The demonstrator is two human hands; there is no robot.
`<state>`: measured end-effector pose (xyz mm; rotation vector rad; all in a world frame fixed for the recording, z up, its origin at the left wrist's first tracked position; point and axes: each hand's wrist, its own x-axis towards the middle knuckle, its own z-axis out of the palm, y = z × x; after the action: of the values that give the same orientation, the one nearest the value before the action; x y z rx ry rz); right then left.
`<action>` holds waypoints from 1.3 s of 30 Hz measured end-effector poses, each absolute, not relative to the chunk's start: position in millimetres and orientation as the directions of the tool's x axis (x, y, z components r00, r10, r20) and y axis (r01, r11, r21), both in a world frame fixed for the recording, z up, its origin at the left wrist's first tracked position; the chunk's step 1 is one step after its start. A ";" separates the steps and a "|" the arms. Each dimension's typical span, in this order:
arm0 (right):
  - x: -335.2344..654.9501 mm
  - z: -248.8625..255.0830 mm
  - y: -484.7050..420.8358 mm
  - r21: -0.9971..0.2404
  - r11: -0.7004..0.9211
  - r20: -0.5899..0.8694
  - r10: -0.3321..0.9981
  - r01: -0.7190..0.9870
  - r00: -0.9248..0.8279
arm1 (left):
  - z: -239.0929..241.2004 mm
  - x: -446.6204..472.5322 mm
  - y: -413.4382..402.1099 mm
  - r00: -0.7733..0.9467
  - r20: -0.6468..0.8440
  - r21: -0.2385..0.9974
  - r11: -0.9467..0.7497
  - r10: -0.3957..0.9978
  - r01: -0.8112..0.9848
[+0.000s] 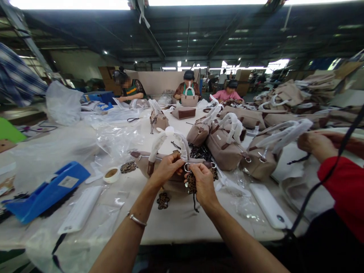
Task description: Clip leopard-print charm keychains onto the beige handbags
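Observation:
A beige handbag (141,163) with white-wrapped handles (156,146) stands on the table right in front of me. My right hand (203,184) pinches a leopard-print charm (191,185) with a metal ring (187,167); a dark cord (195,204) dangles below it. Close by, at the bag's top edge, my left hand (167,168) has its thumb and fingers pressed together; what lies between them is hidden. A flower-shaped leopard-print piece (163,201) shows under my left wrist. More leopard-print pieces (128,167) lie left of the bag.
Several wrapped handbags (224,146) crowd the right side. A blue tape dispenser (54,191), a tape roll (110,174) and clear plastic (113,140) lie left. White devices (81,208) flank my arms. A co-worker's red sleeve (342,189) reaches in at right; other people sit opposite.

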<state>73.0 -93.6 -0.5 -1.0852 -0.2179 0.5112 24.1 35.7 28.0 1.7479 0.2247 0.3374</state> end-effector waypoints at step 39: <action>106.9 11.3 -96.6 -1.000 0.002 -0.006 0.703 -0.011 0.711 | 12.8 3.8 29.1 0.852 0.337 0.819 -0.572 0.401 -0.054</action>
<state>106.9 -96.6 11.3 -1.4772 -0.6016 0.6161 3.8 29.1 12.8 2.1001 0.2525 0.6239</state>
